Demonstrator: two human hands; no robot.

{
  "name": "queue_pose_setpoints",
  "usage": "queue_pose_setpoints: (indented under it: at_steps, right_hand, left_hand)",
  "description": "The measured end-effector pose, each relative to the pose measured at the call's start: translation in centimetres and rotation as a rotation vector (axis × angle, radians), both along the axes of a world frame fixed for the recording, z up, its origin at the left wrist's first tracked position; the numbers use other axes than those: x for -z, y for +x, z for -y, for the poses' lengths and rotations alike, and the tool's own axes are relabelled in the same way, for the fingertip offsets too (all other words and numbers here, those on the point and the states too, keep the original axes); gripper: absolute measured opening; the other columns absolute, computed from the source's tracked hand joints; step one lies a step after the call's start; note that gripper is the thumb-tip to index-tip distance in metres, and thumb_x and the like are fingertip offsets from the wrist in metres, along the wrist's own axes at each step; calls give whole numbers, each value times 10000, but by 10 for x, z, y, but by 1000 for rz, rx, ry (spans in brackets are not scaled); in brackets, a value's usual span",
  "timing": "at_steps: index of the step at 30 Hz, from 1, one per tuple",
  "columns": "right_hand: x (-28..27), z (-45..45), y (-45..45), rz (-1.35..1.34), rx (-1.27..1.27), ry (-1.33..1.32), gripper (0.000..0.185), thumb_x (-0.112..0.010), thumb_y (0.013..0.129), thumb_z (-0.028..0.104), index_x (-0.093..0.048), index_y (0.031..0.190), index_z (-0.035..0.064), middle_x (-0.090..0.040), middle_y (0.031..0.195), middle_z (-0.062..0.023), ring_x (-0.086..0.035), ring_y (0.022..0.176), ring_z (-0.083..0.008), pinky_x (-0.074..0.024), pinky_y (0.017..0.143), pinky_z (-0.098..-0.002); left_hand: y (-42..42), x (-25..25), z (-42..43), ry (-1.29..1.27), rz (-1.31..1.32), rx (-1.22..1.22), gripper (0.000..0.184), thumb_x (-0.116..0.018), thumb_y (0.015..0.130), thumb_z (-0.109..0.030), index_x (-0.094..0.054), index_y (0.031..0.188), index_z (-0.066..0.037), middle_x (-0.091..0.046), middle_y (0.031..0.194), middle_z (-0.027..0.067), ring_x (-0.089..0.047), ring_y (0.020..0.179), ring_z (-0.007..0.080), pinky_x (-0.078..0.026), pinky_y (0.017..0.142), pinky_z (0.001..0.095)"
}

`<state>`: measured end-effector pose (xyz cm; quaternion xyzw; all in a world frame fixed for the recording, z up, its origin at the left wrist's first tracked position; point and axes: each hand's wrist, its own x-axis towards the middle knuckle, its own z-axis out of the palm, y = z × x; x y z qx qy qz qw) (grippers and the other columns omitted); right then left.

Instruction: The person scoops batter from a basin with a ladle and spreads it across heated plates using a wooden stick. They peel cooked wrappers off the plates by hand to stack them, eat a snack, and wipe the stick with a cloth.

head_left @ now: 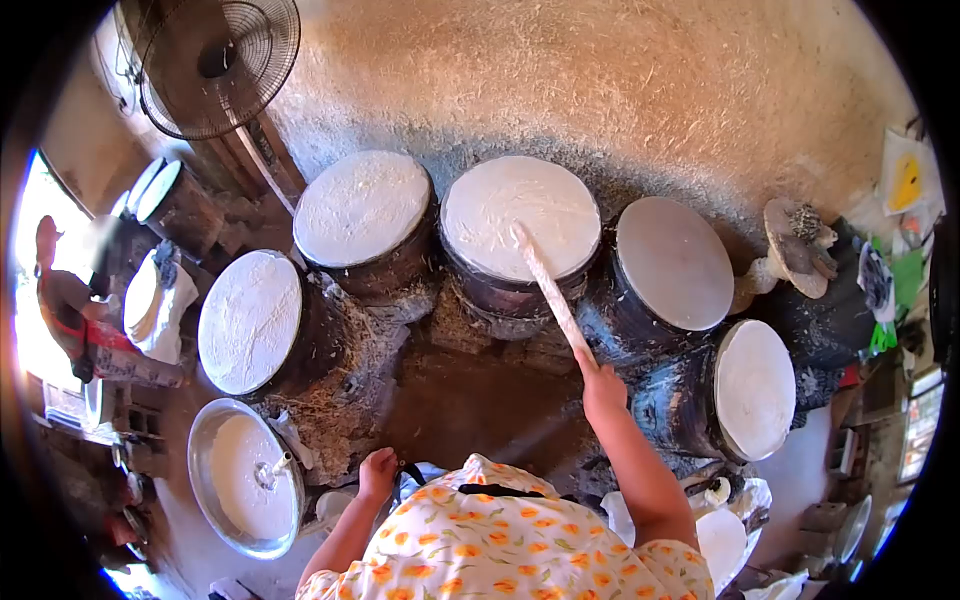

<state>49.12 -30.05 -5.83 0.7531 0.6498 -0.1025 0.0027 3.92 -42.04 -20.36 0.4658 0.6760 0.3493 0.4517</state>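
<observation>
White-coated, one stick sits in your right hand, fingers wrapped closed round its near end. Its long axis slants forward and left, the far tip on the pale top of the middle of five nearby drums. Your left hand is curled; you can't tell whether it holds anything. One metal basin with one ladle lies left of it.

It was a cooking workshop, with big round stoves past the right hand and rough walls.
</observation>
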Motion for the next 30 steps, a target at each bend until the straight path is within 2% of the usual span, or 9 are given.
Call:
queue_pose_setpoints:
  at_steps: [3, 7, 9, 11, 13, 18, 20, 24, 30]
  right_hand:
    - [5, -33, -31, 112, 12, 75, 538, -467, 852, 54, -393, 1354, 231, -579, 922, -191, -624, 756, -339, -519, 672, -430]
    - [-4, -63, -73, 97, 155, -36, 560, -470, 855, 56, -363, 1375, 235, -604, 903, -222, -629, 820, -348, -516, 708, -427]
    - [1, -57, -92, -91, 132, 33, 613, -491, 833, 54, -341, 1393, 254, -603, 845, -233, -616, 825, -374, -503, 732, -438]
    - [-14, -32, -122, -67, 160, -72, 685, -535, 790, 45, -310, 1406, 242, -603, 833, -272, -601, 768, -423, -483, 702, -491]
    - [-15, -5, -131, 102, 196, -198, 710, -535, 800, 57, -267, 1421, 271, -600, 842, -266, -613, 777, -412, -488, 695, -484]
    - [16, -8, -102, 178, 223, -82, 729, -532, 811, 74, -215, 1438, 267, -599, 844, -259, -619, 782, -403, -491, 691, -479]
    - [10, -31, -109, 104, 209, -34, 722, -543, 813, 116, -208, 1441, 236, -607, 811, -250, -612, 775, -402, -491, 707, -472]
    - [24, -37, -107, 98, 127, 75, 752, -562, 799, 140, -180, 1446, 170, -614, 828, -239, -599, 776, -406, -484, 725, -467]
    - [47, -13, -98, 115, 144, 183, 741, -520, 830, 43, -118, 1448, 112, -569, 1009, -220, -617, 826, -353, -514, 713, -411]
  left_hand:
    - [-31, -22, -5, -62, -106, 72, 215, -639, 807, -48, -622, 1007, 29, -661, 896, 121, -638, 813, 154, -516, 728, 272]
    - [-105, 2, 0, -242, 436, -212, 136, -618, 816, 27, -631, 951, 14, -664, 861, 106, -633, 751, 163, -521, 660, 267]
    - [-131, -25, 10, -339, 424, -251, 97, -618, 807, 36, -624, 902, 13, -656, 790, 95, -619, 687, 152, -503, 602, 259]
    - [-166, 8, 38, -94, 49, -143, 34, -605, 824, -3, -617, 856, -3, -615, 693, 61, -588, 614, 127, -476, 533, 273]
    - [-175, -42, 46, -330, 257, -279, 39, -575, 832, -3, -601, 860, 4, -606, 715, 69, -582, 617, 146, -502, 562, 290]
    - [-215, 11, 85, -328, 472, -399, 129, -528, 877, -109, -587, 870, 5, -623, 770, 101, -611, 646, 213, -541, 605, 341]
    - [-238, 65, 98, -254, 1244, -696, 336, -512, 907, -290, -559, 967, 37, -628, 940, 167, -631, 828, 287, -549, 739, 395]
    - [-252, 49, 70, -148, 1524, -1083, 736, -540, 853, -519, -384, 1203, 109, -467, 1251, 256, -488, 1149, 380, -445, 957, 494]
    - [-268, 49, 22, -22, 1753, -1216, 709, -603, 845, -412, -356, 1225, 133, -501, 1207, 269, -510, 1102, 414, -399, 993, 529]
